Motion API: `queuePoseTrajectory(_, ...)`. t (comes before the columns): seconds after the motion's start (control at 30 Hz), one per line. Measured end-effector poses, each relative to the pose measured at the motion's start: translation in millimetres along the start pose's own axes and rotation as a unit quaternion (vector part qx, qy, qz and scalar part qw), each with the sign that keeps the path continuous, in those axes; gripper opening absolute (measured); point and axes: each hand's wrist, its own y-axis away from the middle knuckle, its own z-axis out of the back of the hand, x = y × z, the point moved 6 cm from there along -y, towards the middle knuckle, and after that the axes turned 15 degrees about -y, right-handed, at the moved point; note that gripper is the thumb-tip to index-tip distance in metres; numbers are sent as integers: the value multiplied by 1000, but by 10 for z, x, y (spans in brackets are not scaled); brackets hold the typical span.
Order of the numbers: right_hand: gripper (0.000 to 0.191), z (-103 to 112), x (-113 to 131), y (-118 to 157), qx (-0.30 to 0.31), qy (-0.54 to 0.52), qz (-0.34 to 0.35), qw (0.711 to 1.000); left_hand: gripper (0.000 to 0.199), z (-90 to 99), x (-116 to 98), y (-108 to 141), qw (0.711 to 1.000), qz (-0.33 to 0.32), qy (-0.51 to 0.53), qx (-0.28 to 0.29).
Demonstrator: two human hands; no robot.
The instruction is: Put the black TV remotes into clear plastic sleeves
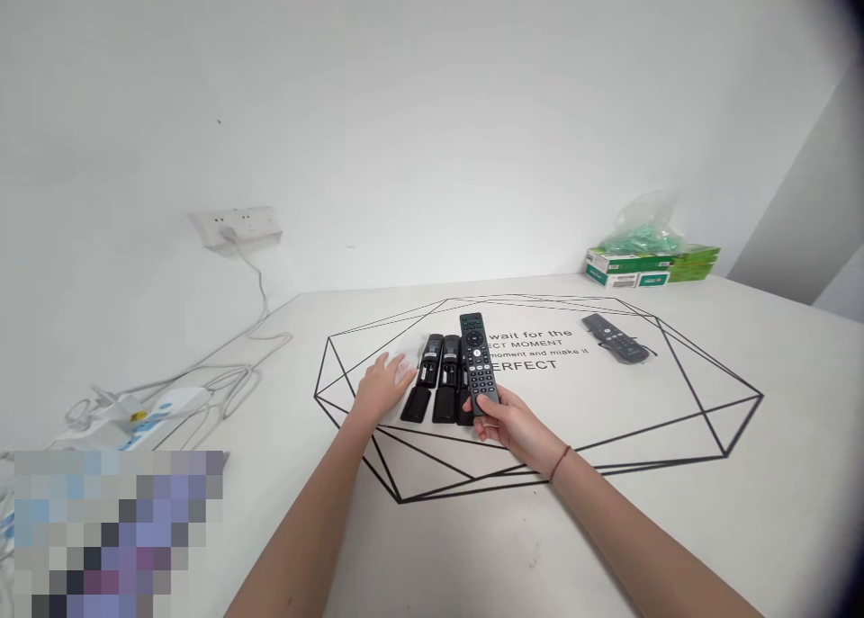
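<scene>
My right hand (517,425) grips the lower end of a black remote control (478,353), its button side facing up and the thumb on top. Beneath and left of it lie face-down remotes: a left one (430,359), a middle one (449,359) and a third mostly covered by the held remote. Their battery compartments are uncovered, with black battery covers (418,404) lying at their near ends. My left hand (383,386) rests with fingers spread on a clear plastic bag (407,353), beside the left remote. What lies under its palm is hidden.
Another remote (614,339) lies at the right of the white table (607,528). Green-and-white boxes (627,267) stand at the back right, topped by a plastic bag (644,231) with green contents. Cables and a power strip (158,416) lie at left, below a wall socket (239,225).
</scene>
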Motion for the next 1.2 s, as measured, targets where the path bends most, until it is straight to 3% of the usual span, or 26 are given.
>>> queuePoseTrajectory(0.1,27,57,84,-23,-3,-18,12,1000,52,338,-198,11,992,0,63,-108)
queuePoseTrajectory(0.17,27,92,161,-27,-8,-35,16,999,48,524,-472,-5,980,-48,161,-112)
queuePoseTrajectory(0.23,29,124,253,-25,-16,-46,25,999,46,586,-830,-41,957,-104,270,-18)
queuePoseTrajectory(0.33,37,189,406,-9,-45,6,66,997,51,531,-1360,-32,879,-138,419,179)
queuePoseTrajectory(0.4,47,240,519,20,-87,124,125,981,53,525,-1584,-16,834,-134,492,212)
queuePoseTrajectory(0.43,51,253,576,44,-113,202,162,959,54,518,-1646,-10,817,-125,522,210)
queuePoseTrajectory(0.53,57,210,656,106,-154,392,241,874,54,454,-1693,17,766,-90,603,203)
queuePoseTrajectory(0.57,60,191,644,105,-152,411,245,865,54,426,-1684,27,748,-82,625,207)
queuePoseTrajectory(0.6,62,186,620,92,-147,404,237,871,53,400,-1669,33,731,-77,643,214)
queuePoseTrajectory(0.67,59,219,552,42,-145,331,191,913,52,365,-1641,30,708,-76,665,225)
queuePoseTrajectory(0.73,52,268,487,-13,-147,241,137,949,50,360,-1627,9,703,-91,669,223)
queuePoseTrajectory(0.8,49,294,459,-55,-138,183,110,967,47,358,-1624,-21,713,-104,660,212)
queuePoseTrajectory(0.93,46,311,488,-72,-122,139,135,973,44,324,-1634,-48,732,-96,642,208)
queuePoseTrajectory(1.07,43,304,494,-47,-118,107,153,975,44,348,-1652,-24,710,-95,664,214)
queuePoseTrajectory(1.2,41,300,469,-15,-135,75,123,980,45,373,-1656,-1,700,-81,677,211)
